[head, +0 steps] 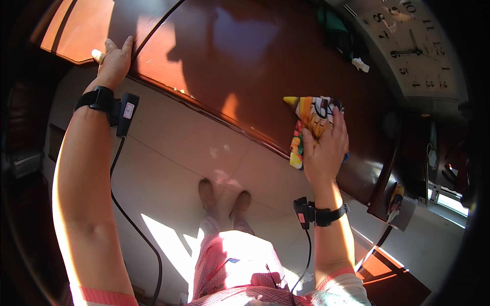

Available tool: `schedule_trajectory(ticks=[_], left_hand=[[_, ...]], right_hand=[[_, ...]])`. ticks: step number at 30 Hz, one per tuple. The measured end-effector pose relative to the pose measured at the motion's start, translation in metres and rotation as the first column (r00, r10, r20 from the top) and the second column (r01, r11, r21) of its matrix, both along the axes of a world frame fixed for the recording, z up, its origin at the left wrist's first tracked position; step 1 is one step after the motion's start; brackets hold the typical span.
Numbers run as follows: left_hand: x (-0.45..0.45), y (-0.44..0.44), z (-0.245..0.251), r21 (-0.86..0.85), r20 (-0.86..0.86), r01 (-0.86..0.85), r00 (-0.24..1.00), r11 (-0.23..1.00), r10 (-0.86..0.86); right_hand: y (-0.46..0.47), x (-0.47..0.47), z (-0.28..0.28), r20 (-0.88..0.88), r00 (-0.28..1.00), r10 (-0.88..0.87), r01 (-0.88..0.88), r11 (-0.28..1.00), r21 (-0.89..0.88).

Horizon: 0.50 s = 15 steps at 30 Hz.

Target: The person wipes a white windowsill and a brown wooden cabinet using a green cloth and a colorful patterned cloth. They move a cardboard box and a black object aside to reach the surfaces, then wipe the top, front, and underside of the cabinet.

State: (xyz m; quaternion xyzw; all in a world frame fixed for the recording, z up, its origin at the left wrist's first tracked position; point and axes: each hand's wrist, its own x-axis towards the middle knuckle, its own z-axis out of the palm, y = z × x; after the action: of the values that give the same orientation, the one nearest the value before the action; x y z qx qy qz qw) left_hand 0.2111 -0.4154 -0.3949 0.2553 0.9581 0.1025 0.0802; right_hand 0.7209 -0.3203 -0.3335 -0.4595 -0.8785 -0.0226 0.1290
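Note:
My left hand rests at the edge of a dark red polished wooden table, fingers apart and holding nothing. A black cable runs across the tabletop just beside it. Under my right hand is a folded cloth with a colourful cartoon print, held against the tabletop near its front edge. The palm and fingers cover part of the cloth, and one pointed corner sticks out to the left.
Small crumbs lie along the table edge. A crumpled white tissue lies near a dark green item at the back right. A large clock stands beyond. Corded black devices are strapped to both wrists. Pale floor tiles show below.

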Motion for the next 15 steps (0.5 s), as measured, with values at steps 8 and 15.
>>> schedule_trajectory(ticks=[8,15], left_hand=[[-0.054,-0.02,-0.031,-0.441,-0.511,0.325,0.675,0.837,-0.532],[-0.058,-0.026,-0.038,-0.198,-0.555,0.412,0.701,0.889,-0.449]], right_hand=[[-0.038,-0.157,-0.015,-0.3,0.86,0.413,-0.41,0.909,0.074],[-0.035,0.024,-0.008,0.007,0.941,0.339,-0.339,0.94,0.048]])
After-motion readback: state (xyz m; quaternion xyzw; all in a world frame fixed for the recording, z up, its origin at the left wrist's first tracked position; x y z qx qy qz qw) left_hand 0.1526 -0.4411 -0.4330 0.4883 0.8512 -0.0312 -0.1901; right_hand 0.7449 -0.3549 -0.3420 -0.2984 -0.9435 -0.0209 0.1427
